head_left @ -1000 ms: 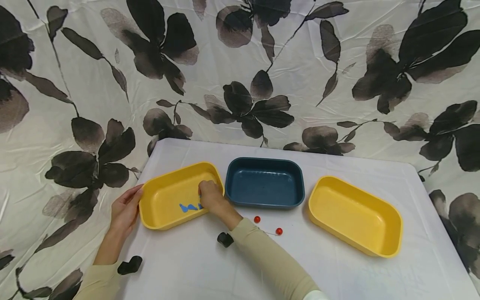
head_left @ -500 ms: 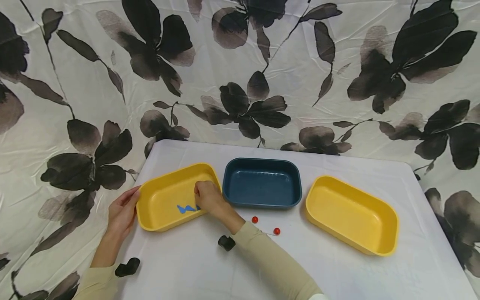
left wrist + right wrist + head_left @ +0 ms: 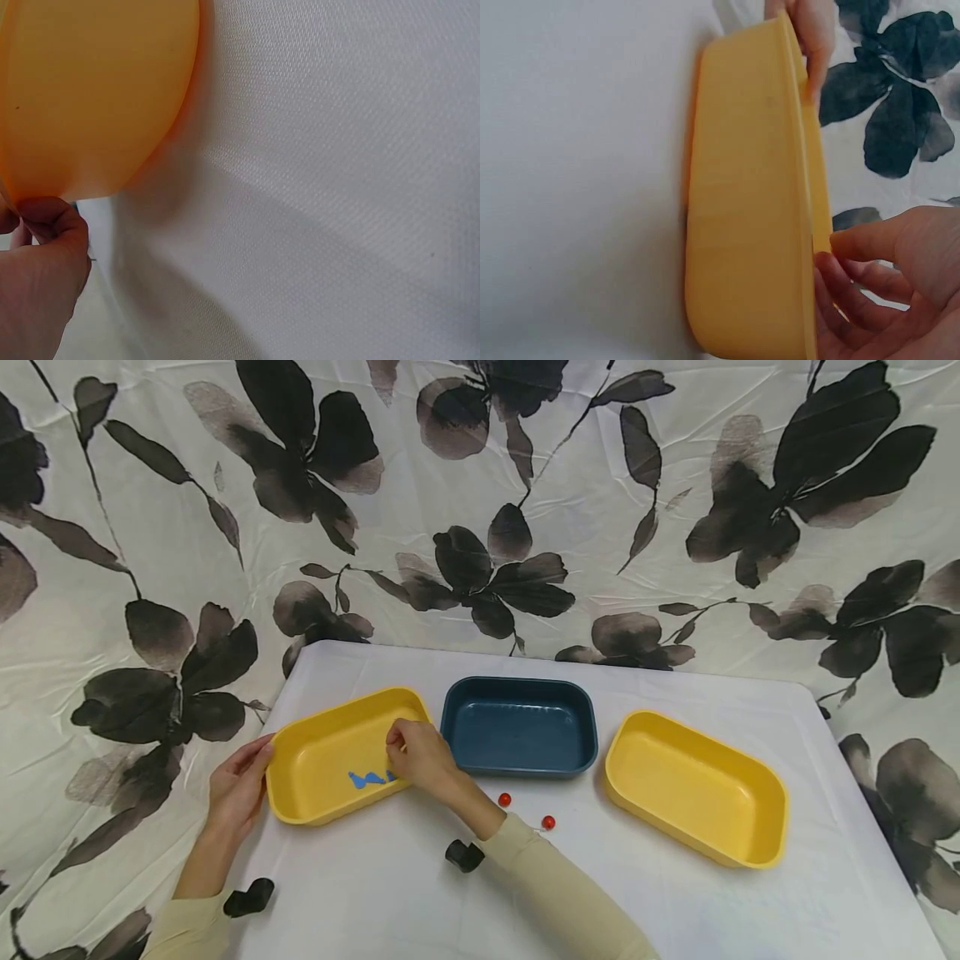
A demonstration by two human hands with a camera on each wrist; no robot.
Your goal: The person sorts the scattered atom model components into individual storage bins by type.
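Observation:
My left hand (image 3: 238, 789) grips the left end of a yellow tray (image 3: 322, 743) by its rim, thumb on one side and fingers on the other. In the left wrist view the same hand (image 3: 45, 262) pinches the edge at the tray's corner. Over the tray's right end is my right hand (image 3: 422, 756), fingers bent and thumb tip near the index tip. The right wrist view shows this hand (image 3: 885, 285) behind the near rim; I cannot tell whether a small thing is between its fingertips. Blue flat pieces (image 3: 366, 779) lie in the tray near the right hand.
A dark blue tray (image 3: 519, 770) stands right beside the yellow one. Farther right is a second yellow tray (image 3: 697, 785), set at an angle. Two red beads (image 3: 505, 799) with a thin thread lie on the white table (image 3: 360, 893) near my right forearm. Floral cloth (image 3: 420, 485) hangs behind.
The head view has shifted slightly, so everything sits farther left. My right wrist has drawn back a little toward the right, and a small gap shows between thumb and fingers. The left hand keeps its grip.

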